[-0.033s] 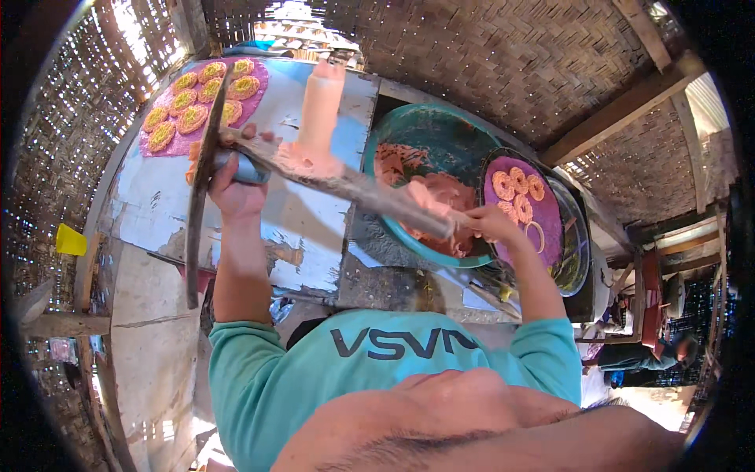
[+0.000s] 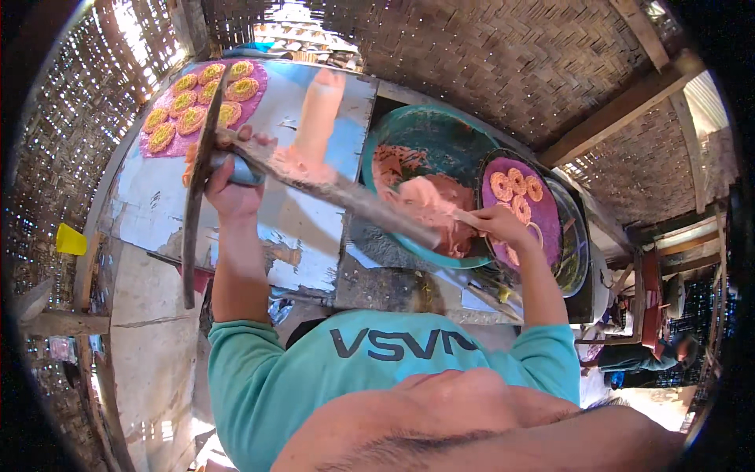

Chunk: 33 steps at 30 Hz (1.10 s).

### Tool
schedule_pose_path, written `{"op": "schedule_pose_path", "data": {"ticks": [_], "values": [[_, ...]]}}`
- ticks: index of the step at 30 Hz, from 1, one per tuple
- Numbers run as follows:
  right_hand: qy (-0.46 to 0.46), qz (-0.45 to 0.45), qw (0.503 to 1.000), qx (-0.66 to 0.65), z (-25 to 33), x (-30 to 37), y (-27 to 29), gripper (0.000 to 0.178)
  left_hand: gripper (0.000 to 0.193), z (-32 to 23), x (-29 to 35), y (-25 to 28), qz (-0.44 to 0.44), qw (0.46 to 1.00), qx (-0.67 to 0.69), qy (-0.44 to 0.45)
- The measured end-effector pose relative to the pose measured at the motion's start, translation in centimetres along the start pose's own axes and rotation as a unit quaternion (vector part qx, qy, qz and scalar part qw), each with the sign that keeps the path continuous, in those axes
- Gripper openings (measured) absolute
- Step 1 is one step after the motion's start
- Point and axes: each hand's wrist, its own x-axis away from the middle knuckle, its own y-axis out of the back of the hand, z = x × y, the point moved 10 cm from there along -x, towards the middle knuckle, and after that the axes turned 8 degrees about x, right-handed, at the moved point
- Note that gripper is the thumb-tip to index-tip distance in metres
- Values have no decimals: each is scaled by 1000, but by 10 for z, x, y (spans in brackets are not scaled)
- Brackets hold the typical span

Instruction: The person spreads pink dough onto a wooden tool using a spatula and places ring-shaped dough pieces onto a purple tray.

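Observation:
My left hand (image 2: 233,189) is wrapped round a wooden press-like tool (image 2: 338,193), which has a long bar and a dark curved crosspiece (image 2: 203,189). A blue-grey rounded part (image 2: 248,171) shows at my palm. From the bar rises a thick cylinder (image 2: 321,118) coated in pink dough. My right hand (image 2: 503,226) is closed on the pale handle of a spatula (image 2: 469,219). Its far end is among the pink dough (image 2: 425,197) in a large green basin (image 2: 429,115); the dough covers the blade, so its shape is hidden.
Yellow-topped orange dough rings (image 2: 182,102) lie on a purple sheet (image 2: 253,106) on the worn pale-blue table (image 2: 307,244). Right of the basin, several orange rings (image 2: 519,208) sit on a round purple-lined tray (image 2: 546,224). Woven walls (image 2: 440,47) enclose the workspace; a person (image 2: 661,355) is at far right.
The wooden tool has shifted slightly left and down at its lower end. My right hand and the spatula have moved slightly, still at the basin. Both hands keep their hold.

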Motion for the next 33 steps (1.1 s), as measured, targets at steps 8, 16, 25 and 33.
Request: {"op": "schedule_pose_path", "data": {"ticks": [8, 16, 25, 33], "values": [[177, 36, 964, -197, -8, 93, 49, 43, 33, 40, 5, -49, 126, 952, -255, 111], [366, -14, 930, -13, 55, 145, 70, 36, 34, 149, 65, -177, 324, 721, -596, 143], [443, -372, 691, 433, 117, 260, 133, 33, 44, 186, 110, -217, 408, 578, -705, 53], [467, -353, 736, 341, 84, 244, 157, 26, 45, 184, 112, -242, 362, 644, -669, 81]]}}
